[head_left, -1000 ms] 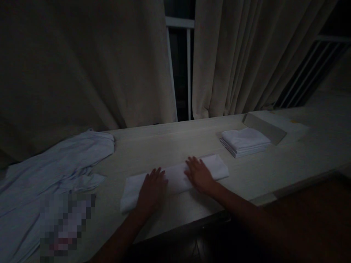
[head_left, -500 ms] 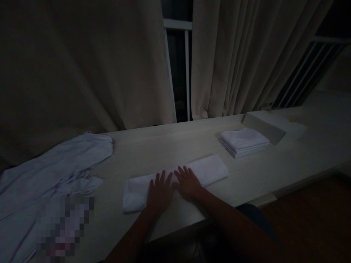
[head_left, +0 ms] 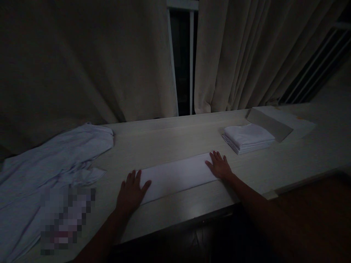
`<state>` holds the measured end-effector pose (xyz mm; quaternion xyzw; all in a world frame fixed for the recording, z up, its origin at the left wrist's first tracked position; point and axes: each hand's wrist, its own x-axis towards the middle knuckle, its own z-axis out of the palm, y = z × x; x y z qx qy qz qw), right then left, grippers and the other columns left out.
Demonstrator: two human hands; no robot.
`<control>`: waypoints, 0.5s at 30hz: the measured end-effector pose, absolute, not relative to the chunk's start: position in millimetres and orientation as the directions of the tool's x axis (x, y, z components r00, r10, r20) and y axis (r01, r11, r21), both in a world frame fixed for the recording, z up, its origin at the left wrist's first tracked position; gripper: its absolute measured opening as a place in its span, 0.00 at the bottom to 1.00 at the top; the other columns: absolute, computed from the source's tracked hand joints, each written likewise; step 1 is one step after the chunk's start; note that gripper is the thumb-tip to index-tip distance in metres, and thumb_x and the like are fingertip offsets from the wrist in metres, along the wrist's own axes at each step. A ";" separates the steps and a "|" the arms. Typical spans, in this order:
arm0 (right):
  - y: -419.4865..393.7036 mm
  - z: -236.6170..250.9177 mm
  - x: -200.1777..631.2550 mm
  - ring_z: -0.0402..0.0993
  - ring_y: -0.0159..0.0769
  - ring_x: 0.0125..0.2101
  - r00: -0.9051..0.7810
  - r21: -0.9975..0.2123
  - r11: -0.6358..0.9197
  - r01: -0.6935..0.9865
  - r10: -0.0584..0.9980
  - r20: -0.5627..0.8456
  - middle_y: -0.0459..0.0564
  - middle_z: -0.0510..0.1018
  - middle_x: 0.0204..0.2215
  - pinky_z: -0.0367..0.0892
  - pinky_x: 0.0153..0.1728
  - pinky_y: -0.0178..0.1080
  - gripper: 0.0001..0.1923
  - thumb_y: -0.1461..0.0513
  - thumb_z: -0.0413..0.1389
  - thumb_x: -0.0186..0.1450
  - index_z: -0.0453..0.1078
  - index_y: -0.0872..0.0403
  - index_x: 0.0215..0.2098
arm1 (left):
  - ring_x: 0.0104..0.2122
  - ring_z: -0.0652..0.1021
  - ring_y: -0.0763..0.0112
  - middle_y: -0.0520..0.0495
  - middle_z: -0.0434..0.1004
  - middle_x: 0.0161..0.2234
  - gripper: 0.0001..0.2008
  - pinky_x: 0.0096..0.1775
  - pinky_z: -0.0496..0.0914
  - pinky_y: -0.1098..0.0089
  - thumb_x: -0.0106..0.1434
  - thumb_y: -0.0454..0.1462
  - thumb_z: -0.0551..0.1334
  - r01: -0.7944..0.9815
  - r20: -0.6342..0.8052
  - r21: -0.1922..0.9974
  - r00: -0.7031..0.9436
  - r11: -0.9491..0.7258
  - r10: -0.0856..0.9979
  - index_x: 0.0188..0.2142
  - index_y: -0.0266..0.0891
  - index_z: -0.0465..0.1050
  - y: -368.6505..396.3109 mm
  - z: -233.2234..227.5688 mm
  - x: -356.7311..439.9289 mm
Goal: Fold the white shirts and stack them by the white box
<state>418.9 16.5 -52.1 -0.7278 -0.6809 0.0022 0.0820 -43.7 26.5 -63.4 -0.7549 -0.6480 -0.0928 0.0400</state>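
Palms down, I am pressing both hands flat on the long folded towel [head_left: 177, 176], which is lying across the table [head_left: 170, 140] in front of me. My left hand [head_left: 131, 191] is covering its left end, fingers spread; my right hand [head_left: 219, 166] is lying open on its right end, arm stretched forward.

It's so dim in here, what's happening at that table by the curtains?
A person is pressing both palms flat on a long folded white cloth on the pale table. The left hand lies on its left end, the right hand on its right end, fingers spread. To the right sits a stack of folded white cloths beside a flat box. A heap of rumpled pale fabric lies at the left.
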 end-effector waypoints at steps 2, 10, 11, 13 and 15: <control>17.5 -54.1 417.0 0.35 0.49 0.68 0.115 -0.130 -0.102 0.986 0.988 0.098 0.57 0.44 0.69 0.37 0.64 0.58 0.44 0.39 0.26 0.68 0.44 0.59 0.70 | 0.67 0.49 0.49 0.32 0.45 0.68 0.44 0.62 0.52 0.48 0.64 0.60 0.43 0.988 0.189 0.070 0.126 -0.141 0.974 0.67 0.29 0.46 28.0 -64.7 -42.2; 23.3 -55.1 417.2 0.35 0.51 0.68 0.227 -0.136 -0.218 0.967 0.972 0.060 0.59 0.42 0.69 0.37 0.63 0.59 0.43 0.42 0.25 0.69 0.41 0.62 0.70 | 0.67 0.50 0.48 0.30 0.47 0.68 0.47 0.63 0.50 0.49 0.62 0.60 0.44 0.990 0.196 0.079 0.101 -0.118 0.975 0.66 0.23 0.47 31.7 -68.1 -42.1; 21.3 -54.5 415.8 0.35 0.51 0.68 0.237 -0.136 -0.228 0.964 0.970 0.056 0.59 0.42 0.69 0.37 0.63 0.59 0.42 0.42 0.26 0.69 0.41 0.62 0.70 | 0.67 0.50 0.48 0.29 0.47 0.67 0.47 0.63 0.50 0.50 0.62 0.60 0.44 0.990 0.196 0.078 0.100 -0.117 0.976 0.66 0.22 0.47 31.3 -68.0 -42.1; 14.0 -53.9 412.9 0.34 0.50 0.68 0.245 -0.139 -0.236 0.962 0.968 0.047 0.59 0.41 0.69 0.37 0.63 0.59 0.43 0.42 0.26 0.69 0.41 0.62 0.70 | 0.67 0.50 0.47 0.28 0.48 0.67 0.47 0.63 0.51 0.50 0.62 0.60 0.44 0.990 0.194 0.073 0.108 -0.125 0.975 0.66 0.21 0.48 28.3 -68.2 -42.8; 3.5 -54.8 411.3 0.34 0.50 0.68 0.244 -0.142 -0.235 0.961 0.969 0.046 0.58 0.42 0.69 0.36 0.63 0.59 0.43 0.42 0.26 0.69 0.41 0.62 0.70 | 0.67 0.50 0.47 0.28 0.48 0.67 0.48 0.62 0.51 0.49 0.62 0.60 0.43 0.988 0.193 0.068 0.120 -0.136 0.974 0.66 0.21 0.47 21.6 -69.5 -44.8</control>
